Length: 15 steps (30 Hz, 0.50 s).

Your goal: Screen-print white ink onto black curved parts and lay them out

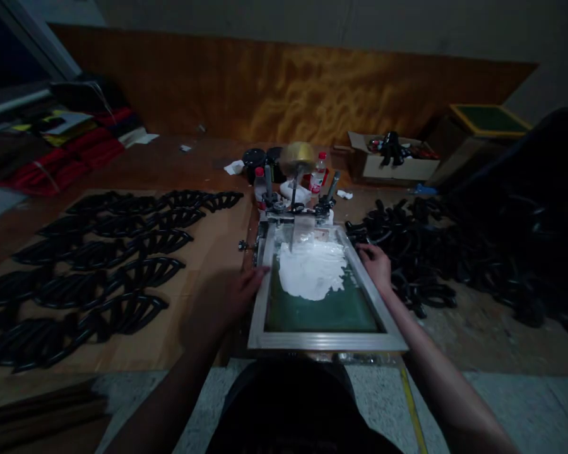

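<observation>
A metal-framed printing screen [265, 299] lies in front of me, hinged at its far end on a clamp stand [296, 211]. White ink [312, 268] is spread over the far half of its green mesh [326, 312]. My left hand [231, 293] rests against the frame's left rail, fingers curled on its edge. On the right rail, near the far corner, my right hand [376, 268] grips the frame. A squeegee handle [293, 189] stands upright in the ink at the far end.
Rows of black shoe-shaped pieces [123, 252] lie on a board to the left. A loose heap of black pieces [430, 252] fills the right. Bottles and tins [284, 164] stand behind the clamp, with a cardboard box [392, 161] further right.
</observation>
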### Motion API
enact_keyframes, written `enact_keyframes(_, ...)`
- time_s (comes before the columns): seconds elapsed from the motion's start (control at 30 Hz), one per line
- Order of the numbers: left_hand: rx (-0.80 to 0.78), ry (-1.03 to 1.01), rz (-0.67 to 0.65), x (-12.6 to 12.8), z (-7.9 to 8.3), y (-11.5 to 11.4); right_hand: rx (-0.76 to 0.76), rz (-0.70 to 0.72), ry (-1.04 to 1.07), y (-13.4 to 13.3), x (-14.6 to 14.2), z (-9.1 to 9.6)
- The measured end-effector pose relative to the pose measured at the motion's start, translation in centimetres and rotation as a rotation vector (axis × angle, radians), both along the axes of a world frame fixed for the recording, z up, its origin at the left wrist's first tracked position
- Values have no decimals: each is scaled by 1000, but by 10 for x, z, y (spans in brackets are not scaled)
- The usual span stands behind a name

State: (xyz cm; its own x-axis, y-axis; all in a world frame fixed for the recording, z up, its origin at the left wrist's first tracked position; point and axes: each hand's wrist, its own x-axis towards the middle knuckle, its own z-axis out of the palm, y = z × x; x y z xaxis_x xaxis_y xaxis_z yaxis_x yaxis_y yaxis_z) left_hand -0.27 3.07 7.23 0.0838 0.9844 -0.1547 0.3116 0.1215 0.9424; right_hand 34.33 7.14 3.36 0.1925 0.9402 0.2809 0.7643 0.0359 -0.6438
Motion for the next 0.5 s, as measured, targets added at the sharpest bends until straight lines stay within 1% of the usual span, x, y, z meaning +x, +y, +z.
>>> enact_keyframes(0.03,-43,8,-12,0,-14,-6,40,11,-22,8,-3,5)
enact_keyframes(0.07,-75,26,-7,1,-27,-10,79,53,-66,16,-12,11)
enact_keyframes(0.13,-106,84,12,5,-49,-14,118,190,-193,29,-39,22)
enact_keyframes(0.17,-111,101,20,7,-57,-14,95,262,-264,34,-55,27)
enact_keyframes(0.2,-110,102,24,9,-64,-13,36,326,-331,37,-70,32)
enact_keyframes(0.27,-99,75,20,11,-74,-11,-152,415,-450,37,-94,37)
enact_keyframes(0.3,-92,57,12,12,-77,-10,-252,442,-502,34,-101,37)
enact_keyframes(0.33,-88,44,7,12,-79,-9,-334,464,-548,29,-104,36)
enact_keyframes(0.37,-86,36,1,11,-80,-9,-382,493,-587,22,-105,33)
enact_keyframes(0.4,-83,31,-1,11,-81,-9,-391,538,-617,13,-104,29)
enact_keyframes(0.43,-79,30,-1,11,-82,-9,-367,606,-636,3,-100,25)
enact_keyframes(0.5,-88,29,5,11,-84,-10,-281,799,-628,-16,-90,19)
